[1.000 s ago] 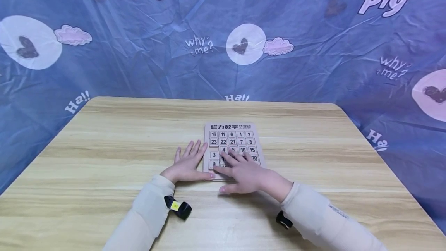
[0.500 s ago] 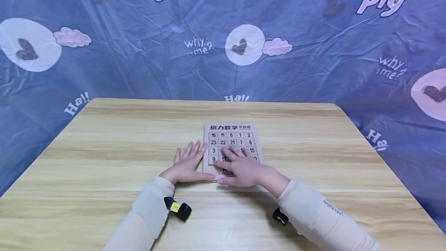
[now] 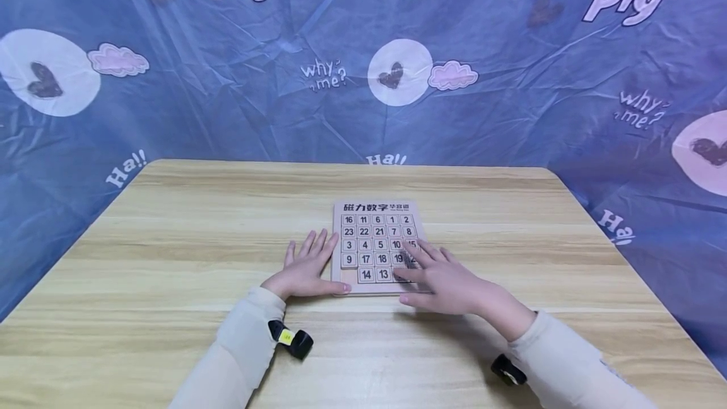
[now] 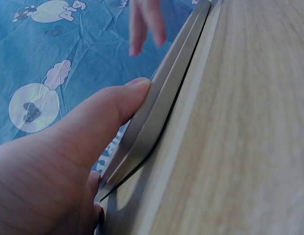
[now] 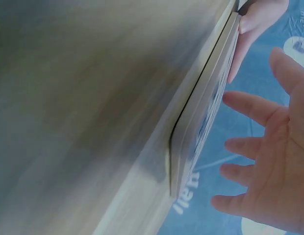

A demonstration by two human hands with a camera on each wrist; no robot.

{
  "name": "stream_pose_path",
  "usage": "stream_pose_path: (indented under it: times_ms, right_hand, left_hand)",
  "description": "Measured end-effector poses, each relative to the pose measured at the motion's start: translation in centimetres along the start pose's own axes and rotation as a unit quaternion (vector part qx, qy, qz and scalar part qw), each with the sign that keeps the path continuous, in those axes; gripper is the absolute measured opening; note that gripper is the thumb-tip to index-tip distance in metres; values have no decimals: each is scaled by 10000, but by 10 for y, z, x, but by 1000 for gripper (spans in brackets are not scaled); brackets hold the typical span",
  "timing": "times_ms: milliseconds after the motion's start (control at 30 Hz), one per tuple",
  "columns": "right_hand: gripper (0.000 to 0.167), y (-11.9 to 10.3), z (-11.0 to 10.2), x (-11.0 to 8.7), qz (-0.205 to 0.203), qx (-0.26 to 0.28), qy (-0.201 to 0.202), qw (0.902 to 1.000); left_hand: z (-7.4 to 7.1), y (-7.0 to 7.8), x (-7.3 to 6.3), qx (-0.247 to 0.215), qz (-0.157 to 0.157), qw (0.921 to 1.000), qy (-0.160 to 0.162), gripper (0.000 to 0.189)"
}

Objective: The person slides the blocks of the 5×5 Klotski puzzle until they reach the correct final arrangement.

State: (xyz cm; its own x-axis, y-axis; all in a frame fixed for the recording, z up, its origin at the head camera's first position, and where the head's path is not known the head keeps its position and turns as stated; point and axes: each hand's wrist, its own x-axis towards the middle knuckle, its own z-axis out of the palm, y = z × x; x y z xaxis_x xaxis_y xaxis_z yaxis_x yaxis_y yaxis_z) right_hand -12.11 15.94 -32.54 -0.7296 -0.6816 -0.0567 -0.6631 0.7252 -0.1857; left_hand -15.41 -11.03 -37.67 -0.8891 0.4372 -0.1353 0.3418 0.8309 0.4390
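Note:
A number sliding puzzle (image 3: 375, 291) lies flat, its numbered tiles in rows. The bottom-left cell is bare, below tile 9 (image 3: 349, 260) and tile 3 (image 3: 349, 245). My left hand (image 3: 307, 270) rests along the puzzle's left side with fingers straight and spread. In the left wrist view its thumb (image 4: 135, 90) presses on the front rim. Over the lower right corner, my right hand (image 3: 449, 279) is spread, partly covering tiles there. The right wrist view shows its fingers (image 5: 245, 147) apart and holding nothing.
The puzzle lies on a wooden table (image 3: 199, 238). Behind and beside the table hangs a blue printed cloth (image 3: 255, 112). A black wrist camera (image 3: 298, 344) is strapped to the left sleeve, and another camera (image 3: 508, 370) to the right.
Tiles 3 and 9 have slid one cell away from me, so the gap moved from above 3 to below 9. My right hand then shifted right; the left stayed still.

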Motion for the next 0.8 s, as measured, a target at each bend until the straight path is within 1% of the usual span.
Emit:
stream_pose_path:
  times_ms: [167,267,333,500,600,800]
  right_hand:
    - [54,12,2,-21,220,29,126,9997]
    - [53,17,4,-29,295,93,140,9994]
    - [53,18,5,-31,277,181,177,9993]
    - [52,18,8,-27,43,350,303,9989]
    - [53,15,7,-21,-28,388,244,9989]
    - [55,7,7,-11,-25,374,78,9993]
  left_hand:
    - [0,1,0,9,8,10000,-22,104]
    - [0,1,0,16,22,10000,-19,104]
    - [0,1,0,15,31,10000,-4,104]
    - [0,1,0,-28,49,10000,21,104]
    - [0,1,0,-67,56,10000,34,104]
    - [0,0,0,-40,60,10000,35,105]
